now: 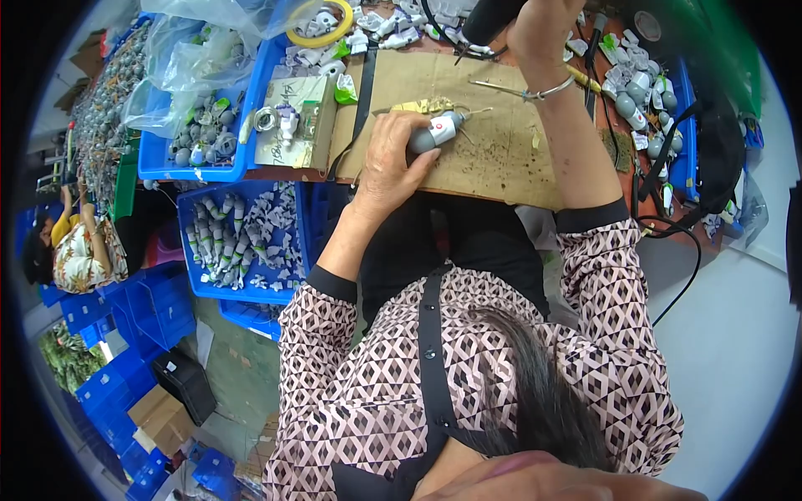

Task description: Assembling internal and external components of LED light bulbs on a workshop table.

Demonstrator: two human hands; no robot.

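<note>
My left hand is closed round a small grey bulb-shaped device with a white printed band. Thin wires stick out of its far end, over a brown cardboard sheet dotted with dark specks. Up at the top edge, my right hand is closed on a black, thick-bodied tool; the fingers are partly cut off, and its kind cannot be made out. A thin metal tool lies on the cardboard by my right wrist. Close beyond my left hand is a yellow strip.
Left of the cardboard stand a small box and a blue bin of grey parts under clear plastic. Below sits a blue tray of grey-and-white pieces. Black cables hang at right. A person works far left.
</note>
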